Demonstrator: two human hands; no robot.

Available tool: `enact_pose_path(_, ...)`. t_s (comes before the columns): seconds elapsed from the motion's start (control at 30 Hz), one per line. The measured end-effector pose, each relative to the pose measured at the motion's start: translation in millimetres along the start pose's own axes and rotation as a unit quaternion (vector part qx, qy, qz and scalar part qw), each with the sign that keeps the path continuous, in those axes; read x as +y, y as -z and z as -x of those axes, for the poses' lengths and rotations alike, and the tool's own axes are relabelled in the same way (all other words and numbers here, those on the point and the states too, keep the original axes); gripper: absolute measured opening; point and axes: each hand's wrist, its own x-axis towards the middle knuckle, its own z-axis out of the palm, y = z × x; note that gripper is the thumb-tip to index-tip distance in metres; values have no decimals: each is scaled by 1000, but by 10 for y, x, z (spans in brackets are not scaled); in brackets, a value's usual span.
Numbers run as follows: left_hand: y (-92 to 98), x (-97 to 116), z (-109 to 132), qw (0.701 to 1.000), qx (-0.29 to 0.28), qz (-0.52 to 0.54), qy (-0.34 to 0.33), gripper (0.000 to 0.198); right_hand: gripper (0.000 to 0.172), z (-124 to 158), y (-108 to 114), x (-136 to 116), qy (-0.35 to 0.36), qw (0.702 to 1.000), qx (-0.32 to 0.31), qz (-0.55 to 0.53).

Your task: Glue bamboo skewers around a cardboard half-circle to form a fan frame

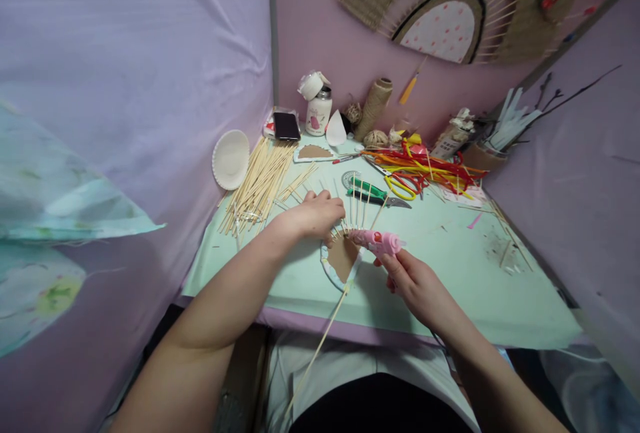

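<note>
My right hand (410, 279) is wrapped round a pink hot glue gun (377, 241). Its nozzle points left, at the upper edge of a small brown cardboard fan base (341, 258) with a pale padded rim. Thin bamboo sticks (359, 203) spread out from that edge, and one long stick (320, 346) runs from the base's lower tip toward my lap. My left hand (323, 213) rests at the base's upper left edge with bent fingers closed on a bamboo stick; the fingertips are partly hidden. Green-handled pruning shears (373, 191) lie just beyond the sticks.
A pile of loose bamboo sticks (263, 183) lies at the left, beside a white scalloped dish (231, 160). Behind are a phone (287, 126), a white jar (319, 113) and a twine cone (374, 108). Yellow-handled scissors (400, 186) and red and yellow strips (435, 169) lie at the right.
</note>
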Motion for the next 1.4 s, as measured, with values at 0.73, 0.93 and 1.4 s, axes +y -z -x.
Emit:
enact_pose_path(0.73, -1, 8, -1, 1000, -7, 7, 4, 45, 40, 48, -97, 16, 18, 997, 45, 53)
enact_pose_path(0.93, -11, 1, -2, 1000, -8, 14, 6, 46, 37, 29, -121, 26, 38, 996, 52, 64)
enact_pose_path(1.4, 2, 15, -7, 1000, -10, 14, 6, 49, 36, 44, -145, 62, 65, 996, 43, 30)
